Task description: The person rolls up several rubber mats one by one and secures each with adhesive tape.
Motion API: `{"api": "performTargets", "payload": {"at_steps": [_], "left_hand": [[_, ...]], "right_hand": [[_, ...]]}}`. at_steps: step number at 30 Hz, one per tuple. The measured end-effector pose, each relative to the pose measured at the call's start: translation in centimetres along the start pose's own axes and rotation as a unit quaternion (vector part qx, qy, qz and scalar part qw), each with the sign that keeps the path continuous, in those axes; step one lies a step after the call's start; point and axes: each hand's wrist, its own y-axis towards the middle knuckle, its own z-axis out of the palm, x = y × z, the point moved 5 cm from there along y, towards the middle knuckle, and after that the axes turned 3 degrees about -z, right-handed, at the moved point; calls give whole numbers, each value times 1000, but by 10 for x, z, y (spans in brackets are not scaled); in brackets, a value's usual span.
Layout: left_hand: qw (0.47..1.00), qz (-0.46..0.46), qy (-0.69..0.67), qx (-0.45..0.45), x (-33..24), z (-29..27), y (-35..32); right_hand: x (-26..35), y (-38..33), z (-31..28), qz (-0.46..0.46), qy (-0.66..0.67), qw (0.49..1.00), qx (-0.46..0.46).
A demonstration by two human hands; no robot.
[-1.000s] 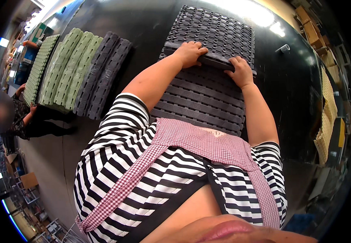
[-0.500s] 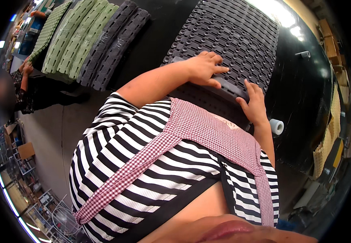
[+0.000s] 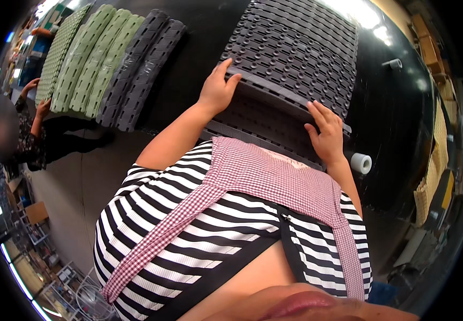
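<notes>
- Since the earlier frames, both hands have slid nearer the person's body along the dark grey mat, and the left hand now sits further out on it than the right.
- Left hand (image 3: 218, 91) lies on the raised edge of the upper dark grey slatted mat (image 3: 301, 48), fingers (image 3: 222, 67) spread and curled over that edge, gripping it.
- Right hand (image 3: 327, 134) rests on the same edge further right, fingers (image 3: 317, 109) bent over it and pressing down, closed on the mat.
- That upper mat overlaps a second dark grey mat (image 3: 258, 120) underneath, which runs back to the person's waist.
- Both mats lie on a glossy black table (image 3: 402, 123) right in front of the person.
- Just beside the right wrist, a small white roll (image 3: 361, 163) lies on the table.
- Near the far right of the table sits a small grey cylinder (image 3: 393, 64).
- Well to the left, a row of green mats (image 3: 84, 59) and dark grey mats (image 3: 140, 69) stand side by side.
- At the far left, another person's hand (image 3: 43, 107) touches the green mats.
- Nearest the camera are a black-and-white striped shirt (image 3: 188, 241) and a red checked apron (image 3: 263, 176).
</notes>
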Motion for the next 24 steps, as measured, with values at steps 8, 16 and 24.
{"api": "performTargets", "payload": {"at_steps": [8, 16, 24], "left_hand": [[994, -26, -104, 37, 19, 5, -35], [996, -39, -84, 12, 11, 5, -40], [1000, -17, 16, 16, 10, 6, -27]], "right_hand": [[-84, -103, 3, 370, 277, 869, -179], [-65, -132, 23, 204, 699, 606, -319], [-83, -132, 20, 304, 481, 761, -311]]}}
